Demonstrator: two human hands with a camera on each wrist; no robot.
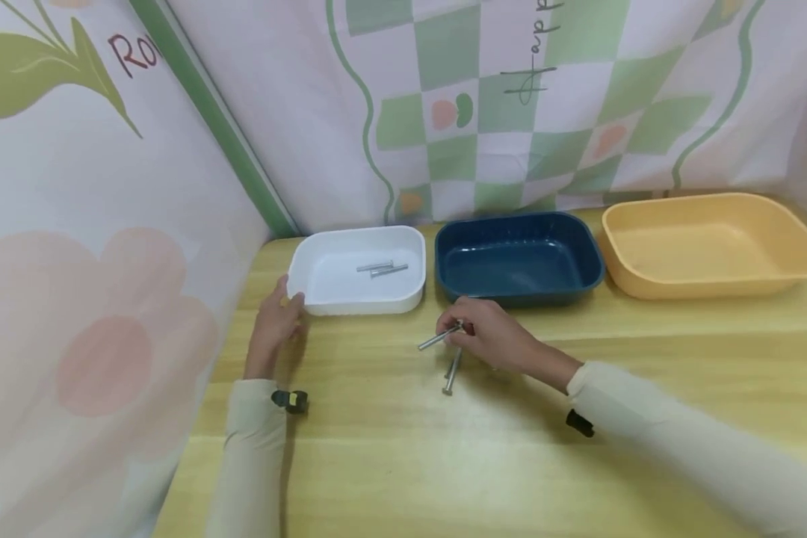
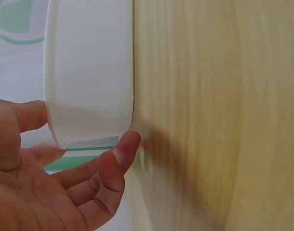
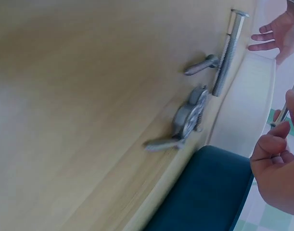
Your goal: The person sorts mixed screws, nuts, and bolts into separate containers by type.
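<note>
right hand pinched a bolt near one end, in front and right of the white tray, so it could have swivelled and dropped; loose bolts lay front-right of the white tray too, and a knuckle brush might have sent them rolling; left hand, half curled, had the white tray's left front corner, where uneven pull could have tipped it

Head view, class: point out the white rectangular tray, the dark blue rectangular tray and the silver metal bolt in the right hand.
White tray (image 1: 338,278), head view, bare inner floor.
Dark blue tray (image 1: 518,273), head view, inner floor.
Silver bolt (image 1: 436,339), head view, shank.
</note>
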